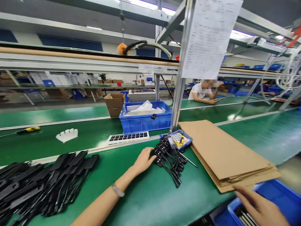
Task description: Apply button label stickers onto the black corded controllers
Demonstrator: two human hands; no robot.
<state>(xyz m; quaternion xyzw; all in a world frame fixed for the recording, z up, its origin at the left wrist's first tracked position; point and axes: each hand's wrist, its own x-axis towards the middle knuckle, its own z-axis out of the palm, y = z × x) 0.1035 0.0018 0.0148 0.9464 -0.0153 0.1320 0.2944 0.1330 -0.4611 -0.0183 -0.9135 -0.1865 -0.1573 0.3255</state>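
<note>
My left hand (145, 160) reaches forward over the green table and rests its curled fingers on a small bundle of black corded button modules (169, 156). Whether it grips one I cannot make out. My right hand (257, 205) lies at the bottom right with fingers spread, over the rim of a blue bin (279, 196) that holds flat black parts (245, 216).
A big heap of black corded parts (44, 185) fills the left. A stack of flat brown cardboard (225, 153) lies to the right. Behind stand a large blue crate (145, 121), a key strip (128, 137), a small blue tray (180, 139) and a metal post (178, 91). A person leans on the far belt.
</note>
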